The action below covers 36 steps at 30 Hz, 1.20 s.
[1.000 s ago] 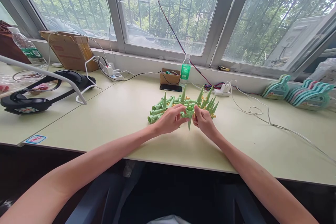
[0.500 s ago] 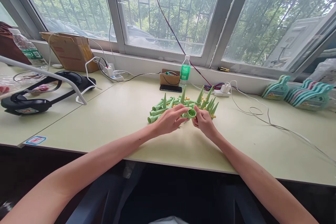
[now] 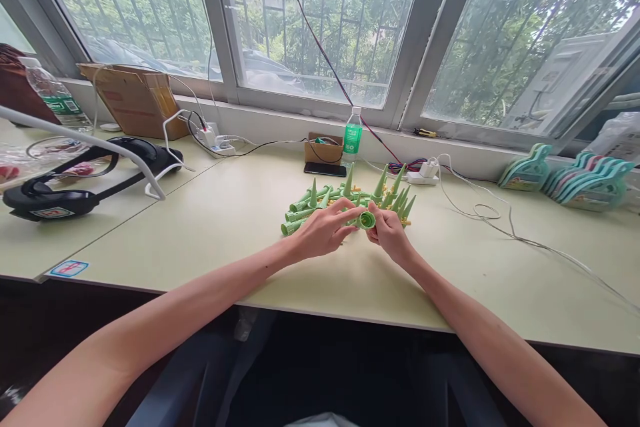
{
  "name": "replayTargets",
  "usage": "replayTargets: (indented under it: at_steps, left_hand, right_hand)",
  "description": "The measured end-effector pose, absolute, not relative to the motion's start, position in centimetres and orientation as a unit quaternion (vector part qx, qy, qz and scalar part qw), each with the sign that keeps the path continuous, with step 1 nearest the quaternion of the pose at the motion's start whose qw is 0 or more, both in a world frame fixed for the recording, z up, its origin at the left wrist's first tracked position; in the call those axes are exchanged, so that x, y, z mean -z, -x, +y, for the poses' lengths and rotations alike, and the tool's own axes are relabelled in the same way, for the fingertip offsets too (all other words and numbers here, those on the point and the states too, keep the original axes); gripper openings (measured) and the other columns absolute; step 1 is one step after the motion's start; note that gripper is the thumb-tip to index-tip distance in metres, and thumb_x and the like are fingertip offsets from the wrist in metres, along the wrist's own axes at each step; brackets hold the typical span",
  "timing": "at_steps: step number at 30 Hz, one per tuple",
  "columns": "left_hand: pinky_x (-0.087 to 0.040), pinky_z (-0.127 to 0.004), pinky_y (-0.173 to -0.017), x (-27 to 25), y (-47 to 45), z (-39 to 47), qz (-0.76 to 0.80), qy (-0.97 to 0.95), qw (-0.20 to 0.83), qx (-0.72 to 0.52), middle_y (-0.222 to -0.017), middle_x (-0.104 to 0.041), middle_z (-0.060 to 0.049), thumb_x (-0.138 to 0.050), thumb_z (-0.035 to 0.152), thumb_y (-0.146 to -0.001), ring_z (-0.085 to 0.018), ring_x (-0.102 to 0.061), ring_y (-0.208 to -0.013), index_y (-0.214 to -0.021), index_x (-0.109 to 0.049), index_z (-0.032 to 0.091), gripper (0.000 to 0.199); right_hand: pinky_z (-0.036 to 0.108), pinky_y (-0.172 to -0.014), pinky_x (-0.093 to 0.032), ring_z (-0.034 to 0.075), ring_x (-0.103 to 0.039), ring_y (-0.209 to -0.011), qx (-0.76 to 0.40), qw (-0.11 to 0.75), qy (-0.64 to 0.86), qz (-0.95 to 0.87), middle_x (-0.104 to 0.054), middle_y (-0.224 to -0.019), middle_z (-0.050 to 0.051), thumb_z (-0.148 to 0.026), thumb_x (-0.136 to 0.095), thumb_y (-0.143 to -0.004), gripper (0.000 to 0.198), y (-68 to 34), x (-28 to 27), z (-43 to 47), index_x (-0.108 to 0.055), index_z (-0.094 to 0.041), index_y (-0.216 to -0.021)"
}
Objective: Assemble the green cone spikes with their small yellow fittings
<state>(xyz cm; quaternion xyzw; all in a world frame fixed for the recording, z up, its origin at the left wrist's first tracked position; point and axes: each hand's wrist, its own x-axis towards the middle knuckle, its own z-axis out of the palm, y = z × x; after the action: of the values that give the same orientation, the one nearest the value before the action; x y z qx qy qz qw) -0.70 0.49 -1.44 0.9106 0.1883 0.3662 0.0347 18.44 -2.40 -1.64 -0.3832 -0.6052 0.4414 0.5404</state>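
My right hand (image 3: 390, 232) grips a hollow green plastic piece (image 3: 367, 220) with its round open end facing me; its far part is hidden. My left hand (image 3: 327, 228) is just to the left, its index finger reaching the rim and its thumb apart below. Behind both hands lies a cluster of similar green pieces. Several green tubes (image 3: 290, 227) lie on the left of it, and pointed green cones (image 3: 379, 184) stand on the right, with small yellow parts (image 3: 407, 222) among them.
A phone (image 3: 325, 169), a small cardboard box (image 3: 324, 150) and a green-labelled bottle (image 3: 353, 137) stand behind the cluster. To the left lies a black headset (image 3: 60, 200). White cables (image 3: 540, 243) and teal plastic pieces (image 3: 590, 181) are on the right.
The green piece has shifted slightly right and turned its open end more towards me. My left fingers have loosened around it, with the index finger now straighter. The cluster behind is unchanged.
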Motion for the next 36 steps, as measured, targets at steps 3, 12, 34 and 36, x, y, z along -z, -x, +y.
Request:
replayTargets:
  at_steps: [3, 12, 34, 36]
  left_hand:
    - [-0.044, -0.023, -0.056, 1.46, 0.68, 0.42, 0.190, -0.911, 0.030, -0.364, -0.119, -0.058, -0.011, -0.047, 0.026, -0.101, -0.007, -0.049, -0.056, -0.138, -0.048, 0.026, 0.037]
    - [-0.038, -0.021, -0.050, 1.61, 0.62, 0.38, 0.205, -0.912, -0.006, -0.355, -0.117, -0.057, -0.010, -0.044, 0.023, -0.101, -0.007, -0.047, -0.056, -0.139, -0.045, 0.028, 0.039]
    - [-0.041, -0.021, -0.051, 1.44, 0.12, 0.01, 0.216, -0.883, 0.068, -0.411, -0.116, -0.056, -0.009, -0.047, 0.012, -0.092, -0.004, -0.048, -0.053, -0.124, -0.053, 0.023, 0.034]
    - [-0.043, -0.020, -0.052, 1.40, -0.01, -0.06, 0.223, -0.868, 0.092, -0.434, -0.114, -0.056, -0.008, -0.050, 0.015, -0.092, -0.005, -0.051, -0.055, -0.120, -0.053, 0.022, 0.029]
  right_hand:
    - [0.024, -0.038, -0.018, 0.005, -0.023, -0.039, -0.440, 0.540, 0.385, -0.606, -0.025, -0.047, -0.007, -0.073, -0.057, -0.083, 0.065, -18.43, 1.66, -2.33, -0.029, -0.023, -0.053]
    - [0.024, -0.039, -0.016, 0.005, -0.021, -0.040, -0.442, 0.531, 0.387, -0.610, -0.020, -0.049, -0.008, -0.072, -0.056, -0.085, 0.065, -18.52, 1.56, -2.45, -0.025, -0.023, -0.056]
    - [0.024, -0.039, -0.018, 0.006, -0.020, -0.040, -0.437, 0.529, 0.389, -0.615, -0.021, -0.048, -0.009, -0.078, -0.054, -0.081, 0.065, -17.84, 1.58, -2.47, -0.028, -0.024, -0.058]
    - [0.024, -0.038, -0.019, 0.006, -0.022, -0.039, -0.432, 0.531, 0.386, -0.618, -0.022, -0.048, -0.008, -0.077, -0.053, -0.083, 0.064, -17.85, 1.74, -2.39, -0.029, -0.023, -0.058]
